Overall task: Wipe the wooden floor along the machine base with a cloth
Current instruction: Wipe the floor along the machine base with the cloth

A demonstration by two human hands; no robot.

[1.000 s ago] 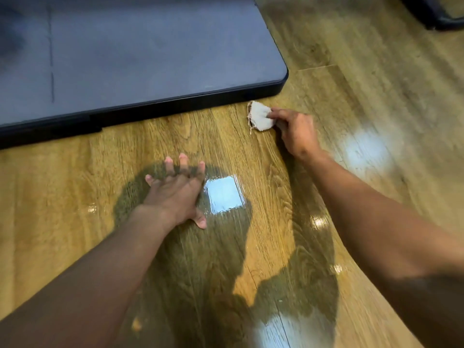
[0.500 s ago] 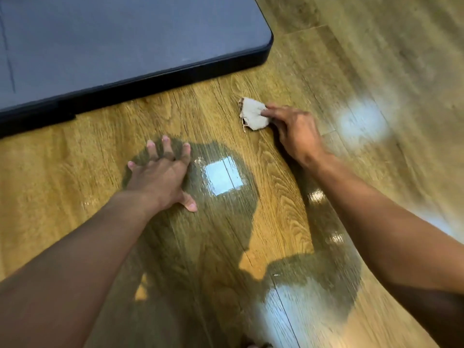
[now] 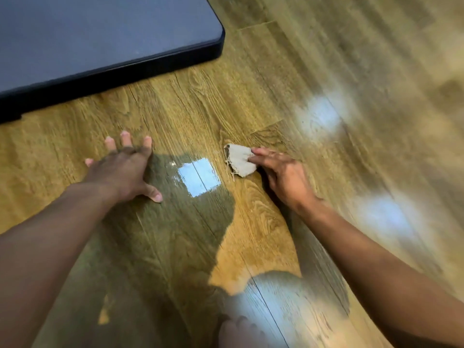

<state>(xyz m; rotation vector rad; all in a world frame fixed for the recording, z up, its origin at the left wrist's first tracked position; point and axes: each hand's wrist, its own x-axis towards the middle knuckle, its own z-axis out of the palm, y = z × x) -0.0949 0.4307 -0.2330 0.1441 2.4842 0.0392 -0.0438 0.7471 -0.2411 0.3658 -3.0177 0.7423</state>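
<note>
Forearms reach out from the bottom of the view over the wooden floor [image 3: 263, 237], with a pale blur [image 3: 238, 332] between them at the very edge that is too soft to name. Further out, the left hand [image 3: 123, 172] lies flat on the boards with fingers spread and straight, holding nothing and apparently propping the body. Just to its right sits a bright square of reflected light [image 3: 199, 177], and beyond that the right hand [image 3: 283, 177] pinches the small, frayed, bunched cloth [image 3: 239, 159] by its near edge, fingertips on top and the wad pressed to the planks. The cloth is well short of the dark machine base [image 3: 100, 33], which fills the upper left with its rounded corner toward the right; a band of bare floor lies between them. To wipe well here, the cloth probably wants spreading flatter under the fingers, since a wad covers little and the loose threads may drag. Strokes should likely run parallel to the base edge, close against its lip, with steady downward pressure and overlapping passes. The glossy finish suggests the propping palm could slip, so weight is best kept centred.
</note>
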